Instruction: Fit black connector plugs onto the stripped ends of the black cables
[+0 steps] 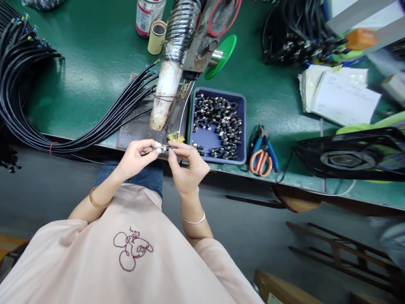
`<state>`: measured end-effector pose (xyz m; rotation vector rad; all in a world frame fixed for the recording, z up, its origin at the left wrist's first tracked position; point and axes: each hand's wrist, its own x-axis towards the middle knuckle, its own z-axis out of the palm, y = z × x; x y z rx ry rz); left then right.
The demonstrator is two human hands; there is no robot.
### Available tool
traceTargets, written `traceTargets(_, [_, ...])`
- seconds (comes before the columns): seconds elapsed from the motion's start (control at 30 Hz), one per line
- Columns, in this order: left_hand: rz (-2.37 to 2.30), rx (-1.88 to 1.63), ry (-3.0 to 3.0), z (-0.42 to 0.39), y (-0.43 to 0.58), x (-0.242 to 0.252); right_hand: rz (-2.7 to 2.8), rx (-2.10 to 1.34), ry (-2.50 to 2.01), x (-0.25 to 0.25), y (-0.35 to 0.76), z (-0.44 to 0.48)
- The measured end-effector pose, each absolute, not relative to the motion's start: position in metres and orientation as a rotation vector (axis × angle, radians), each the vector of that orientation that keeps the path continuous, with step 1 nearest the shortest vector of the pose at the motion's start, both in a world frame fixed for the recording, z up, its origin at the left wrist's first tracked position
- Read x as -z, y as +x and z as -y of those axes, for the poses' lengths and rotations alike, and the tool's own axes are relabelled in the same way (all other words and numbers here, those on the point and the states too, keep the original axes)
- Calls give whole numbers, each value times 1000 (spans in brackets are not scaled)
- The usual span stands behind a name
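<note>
My left hand [139,157] pinches the end of a black cable just past the bench edge, with something white on a fingertip. Facing it, my right hand [189,165] has thumb and finger closed on a small black connector [169,148] with metal pins. Wire end and connector meet between my fingertips; whether they are joined is too small to tell. Just above is the iron-like metal rod [177,110], with a pale solder wire [182,116] coming down beside it. A yellow pad [175,137] lies below the rod. More black connectors [218,112] fill the blue-grey tray [244,126] to the right.
A bundle of black cables [72,141] curves in from the left. A foil-wrapped hose [182,36] and green-flanged spool [225,55] stand above my hands. Orange-handled pliers [261,160], papers [346,95] and a black fan [348,156] lie to the right on the green bench.
</note>
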<state>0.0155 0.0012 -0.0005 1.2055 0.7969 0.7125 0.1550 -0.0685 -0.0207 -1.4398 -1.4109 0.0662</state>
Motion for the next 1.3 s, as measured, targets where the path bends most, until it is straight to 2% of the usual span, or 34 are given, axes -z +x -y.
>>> traceTargets(0.73, [-821, -795, 1271, 5, 8, 4, 1131, -440, -1423, 13, 153, 69])
traceTargets(0.93, [-757, -670, 1207, 4, 4, 2, 1169, -597, -1371, 11, 159, 66])
traceTargets(1.3, [-792, -657, 1153, 5, 4, 1, 1568, -351, -1336, 7, 171, 67])
